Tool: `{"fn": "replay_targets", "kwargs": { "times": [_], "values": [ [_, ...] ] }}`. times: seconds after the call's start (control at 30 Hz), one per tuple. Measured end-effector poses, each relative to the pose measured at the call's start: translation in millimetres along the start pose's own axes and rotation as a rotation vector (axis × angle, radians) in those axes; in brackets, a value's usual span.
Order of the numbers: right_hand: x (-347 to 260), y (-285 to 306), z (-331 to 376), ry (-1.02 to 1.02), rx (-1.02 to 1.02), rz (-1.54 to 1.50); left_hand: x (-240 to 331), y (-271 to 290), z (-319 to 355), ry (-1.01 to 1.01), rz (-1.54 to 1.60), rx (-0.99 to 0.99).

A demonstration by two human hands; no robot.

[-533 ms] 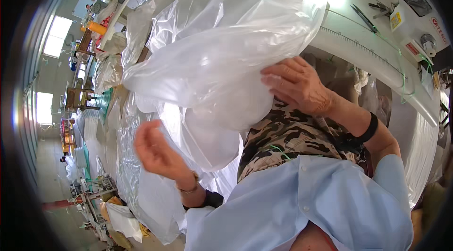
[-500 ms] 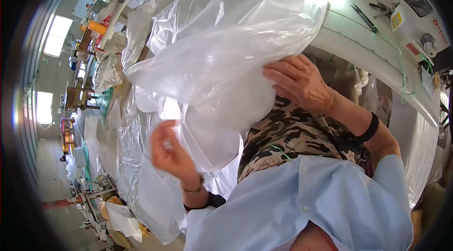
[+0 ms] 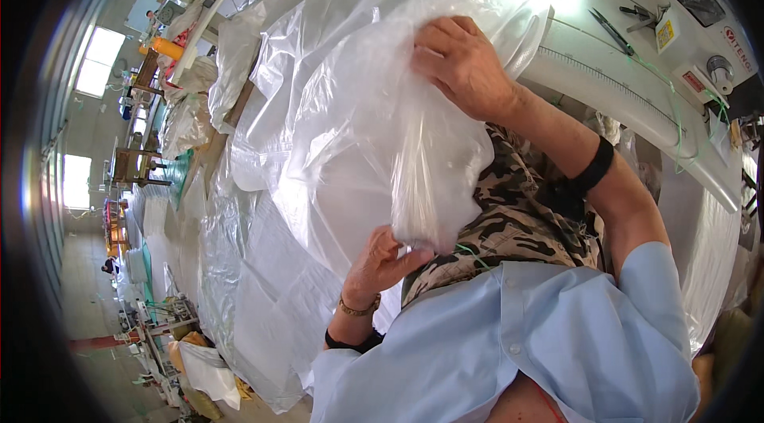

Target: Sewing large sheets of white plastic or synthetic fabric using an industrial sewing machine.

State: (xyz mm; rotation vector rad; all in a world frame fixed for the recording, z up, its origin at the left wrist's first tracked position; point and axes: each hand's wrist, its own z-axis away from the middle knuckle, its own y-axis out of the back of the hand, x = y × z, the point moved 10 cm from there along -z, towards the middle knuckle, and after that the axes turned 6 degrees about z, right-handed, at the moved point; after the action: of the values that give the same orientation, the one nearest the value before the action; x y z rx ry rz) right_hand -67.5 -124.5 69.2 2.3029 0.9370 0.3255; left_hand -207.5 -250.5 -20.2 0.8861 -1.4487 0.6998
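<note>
A large translucent plastic sheet [image 3: 342, 136] lies in folds over the work surface and across my lap. Low in front of my body, my left hand [image 3: 383, 265] is closed on its near edge, thumb stretched along the plastic. Farther up and to the right, my right hand [image 3: 465, 65] has its fingers curled into the same sheet; their tips are blurred. Between the two hands the plastic is drawn into narrow lengthwise pleats. Whether it is one layer or a bag cannot be made out.
A white sewing machine [image 3: 692, 49] with a blue display stands at the upper right under a bright lamp. Black tweezers [image 3: 611, 30] lie on its bed beside a ruler strip [image 3: 597, 79]. Green thread [image 3: 675, 113] hangs there. More plastic sheeting [image 3: 239, 264] spreads at left.
My left hand, blurred and off the sheet before, has moved right and down and closed on its edge. My right hand has moved up and left. The plastic between them is now bunched into pleats.
</note>
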Motion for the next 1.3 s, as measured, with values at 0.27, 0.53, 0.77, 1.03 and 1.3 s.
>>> {"fn": "replay_targets", "kwargs": {
  "times": [0.27, 0.53, 0.77, 1.03, 1.3],
  "values": [
    [76, 20, -31, -0.466, 0.415, -0.278, -4, 42, 91, 0.485, 0.087, -0.015],
    [121, 15, 16, -0.752, 0.559, -0.633, 167, 221, 240, 0.422, -0.775, 0.729],
    [50, 54, 49, -0.286, 0.371, -0.284, 85, 290, 293, 0.577, -0.371, 0.737],
    [-41, 48, 44, 0.036, 0.08, -0.077, 133, 109, 43, -0.023, -0.621, 0.195],
    [-68, 65, 41, 0.174, 0.011, -0.023, 36, 89, -32, 0.164, -0.985, -0.198]
  ]
}}
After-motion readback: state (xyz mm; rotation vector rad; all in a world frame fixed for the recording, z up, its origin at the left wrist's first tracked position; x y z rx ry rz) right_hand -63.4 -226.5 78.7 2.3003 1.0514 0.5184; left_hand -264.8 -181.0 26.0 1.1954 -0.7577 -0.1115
